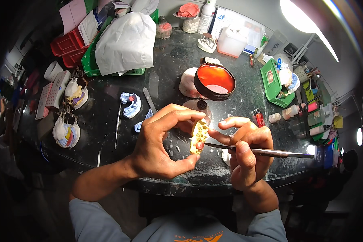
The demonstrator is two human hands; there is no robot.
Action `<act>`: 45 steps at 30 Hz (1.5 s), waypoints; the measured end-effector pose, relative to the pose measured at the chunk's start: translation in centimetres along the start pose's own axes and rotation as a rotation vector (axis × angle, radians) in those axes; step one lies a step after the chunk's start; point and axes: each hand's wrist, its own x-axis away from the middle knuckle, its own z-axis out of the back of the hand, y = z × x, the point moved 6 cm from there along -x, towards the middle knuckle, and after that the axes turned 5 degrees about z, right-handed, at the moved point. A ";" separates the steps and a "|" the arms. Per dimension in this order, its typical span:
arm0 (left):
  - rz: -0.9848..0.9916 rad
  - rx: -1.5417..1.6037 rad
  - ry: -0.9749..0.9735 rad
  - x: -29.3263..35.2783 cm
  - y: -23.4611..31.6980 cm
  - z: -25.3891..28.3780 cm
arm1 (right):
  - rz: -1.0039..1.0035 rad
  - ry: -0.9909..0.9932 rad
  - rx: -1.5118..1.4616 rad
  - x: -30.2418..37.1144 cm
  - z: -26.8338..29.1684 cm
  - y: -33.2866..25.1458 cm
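Note:
My left hand (153, 147) grips a yellow dental cast (199, 131) between thumb and fingertips, holding it on edge above the bench. A pinkish-red patch sits on the cast's lower part. In my right hand (250, 151) is a slim dental carving tool (280, 153) with a brown handle. Its thin tip reaches the cast beside the red patch; whether it touches cannot be made out. Just behind my hands stands a small glass bottle with a black cap (201, 105), partly hidden. Beyond it, a dark round pan (222, 97) contains red-orange material.
Left of my hands lie a blue-white dental cast (132, 109), a knife (150, 100) and a thin metal instrument (118, 127). Mounted jaw models (67, 133) stand farther left. To the right are a red lighter (258, 117) and a green tray (272, 82). A lamp (300, 16) shines overhead.

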 end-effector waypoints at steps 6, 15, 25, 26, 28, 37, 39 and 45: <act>0.010 -0.010 -0.041 0.1 -0.1 0.0 | 0.006 -0.011 -0.016 0.0 0.1 0.0; 0.062 0.107 -0.020 0.3 -0.1 -0.2 | 0.005 -0.055 0.057 0.1 0.4 -0.5; 0.150 0.244 -0.068 0.5 -0.5 -0.6 | 0.049 -0.024 0.000 0.0 0.5 -0.5; 0.151 0.244 -0.068 0.5 -0.5 -0.6 | 0.048 -0.024 -0.001 -0.1 0.5 -0.5; 0.145 0.206 -0.056 0.5 -0.6 -0.5 | 0.046 -0.017 0.032 -0.1 0.5 -0.4; 0.128 0.201 -0.062 0.4 -0.6 -0.6 | 0.083 -0.061 0.089 -0.2 0.5 -0.4; 0.126 0.194 -0.061 0.4 -0.6 -0.5 | 0.085 -0.065 0.089 -0.2 0.5 -0.4; 0.119 0.188 -0.056 0.3 -0.5 -0.5 | 0.094 -0.054 0.072 -0.2 0.5 -0.5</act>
